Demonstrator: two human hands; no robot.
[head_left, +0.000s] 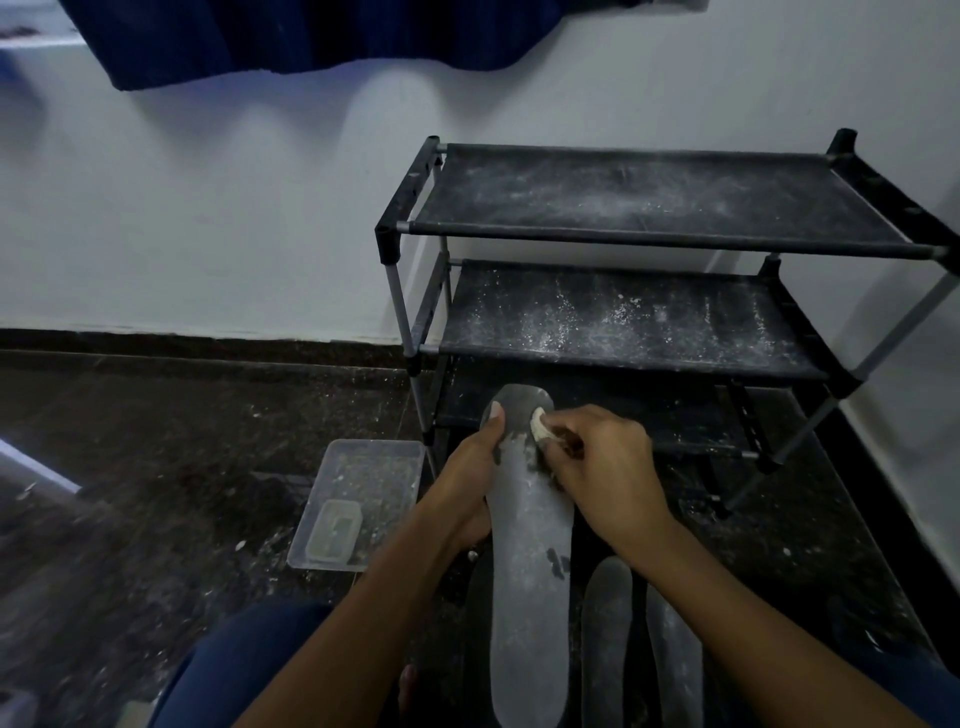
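A long grey shoe insole (527, 571), dusted with white powder, stands lengthwise in front of me. My left hand (470, 467) grips its left edge near the toe, thumb up along the edge. My right hand (597, 467) pinches a small white wad (540, 423) and presses it on the insole's upper part. White smears show around the wad.
Two more grey insoles (608, 639) lie on the dark floor to the right. A clear plastic tray (363, 499) with a small container sits at the left. A black dusty shoe rack (649, 312) stands against the white wall ahead. My blue-clad knee (234, 670) is at lower left.
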